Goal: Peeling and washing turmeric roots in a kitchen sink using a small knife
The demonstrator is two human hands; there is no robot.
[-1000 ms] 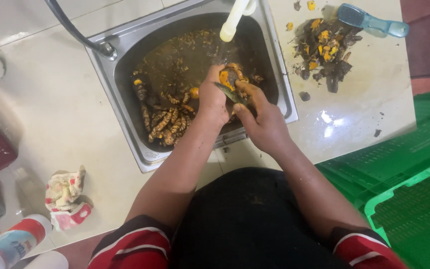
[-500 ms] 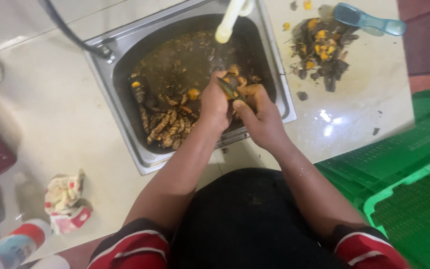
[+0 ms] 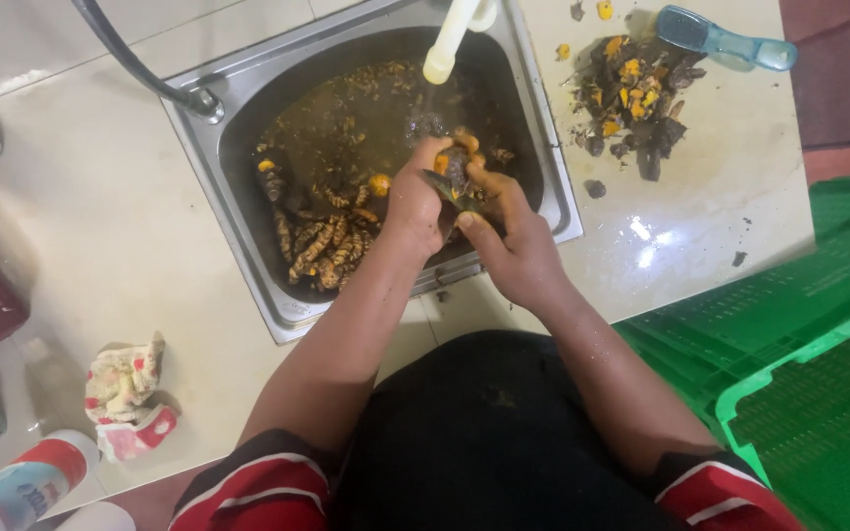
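Note:
Both my hands are over a steel sink (image 3: 240,258) of murky brown water. My left hand (image 3: 415,202) grips a muddy turmeric root (image 3: 455,157) with orange cut spots. My right hand (image 3: 509,236) is closed on a small dark knife (image 3: 448,190) whose blade lies against that root. A pale plastic faucet spout (image 3: 445,44) hangs just above the root. More dirty roots (image 3: 325,246) lie heaped in the left part of the sink.
A pile of dark peelings and orange scraps (image 3: 632,93) sits on the white counter right of the sink, beside a blue brush (image 3: 725,39). A crumpled cloth (image 3: 130,393) and a spray can (image 3: 22,487) lie at lower left. Green plastic crates (image 3: 799,383) stand at right.
My hands have stayed at the same spot over the sink, turning the root slightly under the spout. The view has shifted a little.

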